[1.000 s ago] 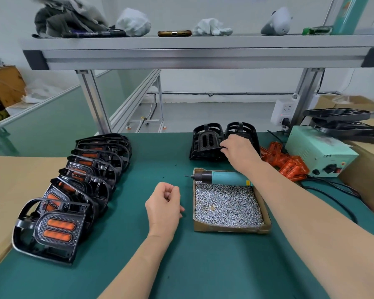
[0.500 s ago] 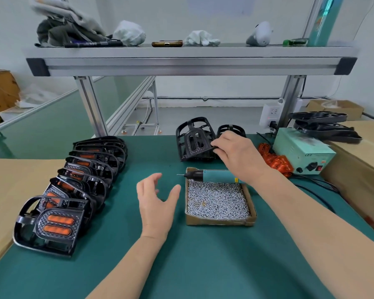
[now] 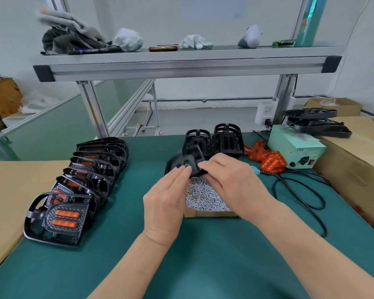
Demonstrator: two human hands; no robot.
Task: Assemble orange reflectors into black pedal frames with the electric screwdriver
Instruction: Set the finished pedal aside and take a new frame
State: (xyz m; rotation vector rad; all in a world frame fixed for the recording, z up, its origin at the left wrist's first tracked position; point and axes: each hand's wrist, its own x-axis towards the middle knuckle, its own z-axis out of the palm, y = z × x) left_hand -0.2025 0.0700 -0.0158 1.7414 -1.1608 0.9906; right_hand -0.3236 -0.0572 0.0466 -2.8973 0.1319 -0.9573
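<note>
My right hand [image 3: 231, 182] grips a bare black pedal frame [image 3: 185, 161] above the far end of the screw box [image 3: 205, 196]. My left hand [image 3: 165, 198] reaches its straight fingers up to the frame's near edge and touches it. Two more bare frames [image 3: 215, 141] stand upright behind. Loose orange reflectors [image 3: 266, 156] lie to the right of them. The electric screwdriver is mostly hidden under my right hand; only its teal tail end [image 3: 255, 169] and cable show.
A row of several finished pedals with orange reflectors [image 3: 78, 186] runs along the left of the green mat. A pale green power supply [image 3: 296, 147] sits at the right, black cable [image 3: 307, 190] looping beside it. Cardboard boxes [image 3: 354, 160] carry more frames at right. A metal shelf [image 3: 181, 61] hangs overhead.
My right hand lifted one frame off the upright group and brought it toward me over the screw box. My left hand opened from a loose fist and rose to meet the frame.
</note>
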